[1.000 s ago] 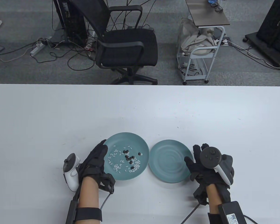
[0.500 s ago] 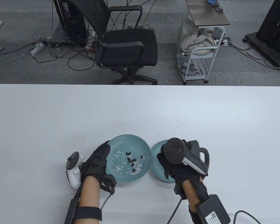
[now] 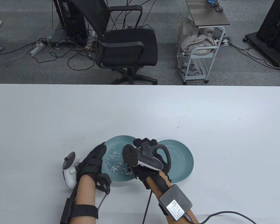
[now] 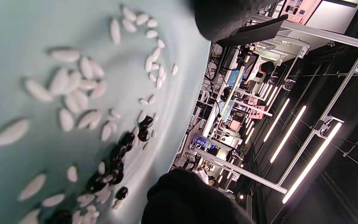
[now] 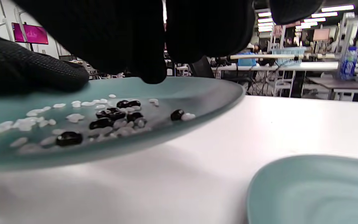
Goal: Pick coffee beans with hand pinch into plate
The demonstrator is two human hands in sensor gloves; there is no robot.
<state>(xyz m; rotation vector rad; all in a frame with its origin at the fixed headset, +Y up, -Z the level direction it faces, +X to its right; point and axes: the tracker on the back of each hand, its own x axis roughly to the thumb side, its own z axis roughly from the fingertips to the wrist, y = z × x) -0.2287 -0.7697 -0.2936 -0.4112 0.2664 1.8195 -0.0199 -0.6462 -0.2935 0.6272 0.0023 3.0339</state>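
Observation:
A teal plate (image 3: 114, 143) holds white rice grains (image 3: 113, 154) and several dark coffee beans (image 5: 113, 114). In the table view my right hand hides the beans; they show in the left wrist view (image 4: 126, 141). My right hand (image 3: 144, 142) hovers over this plate, its fingertips (image 5: 151, 73) just above the beans with nothing seen between them. My left hand (image 3: 96, 155) rests on the plate's left rim, fingers spread; it also shows in the right wrist view (image 5: 26, 73). An empty teal plate (image 3: 180, 161) sits just to the right and shows in the right wrist view (image 5: 315, 189).
Both plates sit close together near the front of the white table (image 3: 140, 109). A cable (image 3: 224, 213) trails from my right forearm across the table's front right. An office chair (image 3: 128, 44) and a cart (image 3: 200, 51) stand beyond the far edge.
My right hand has moved left from beside the empty plate to above the plate with beans. The bean plate and my left hand have shifted slightly.

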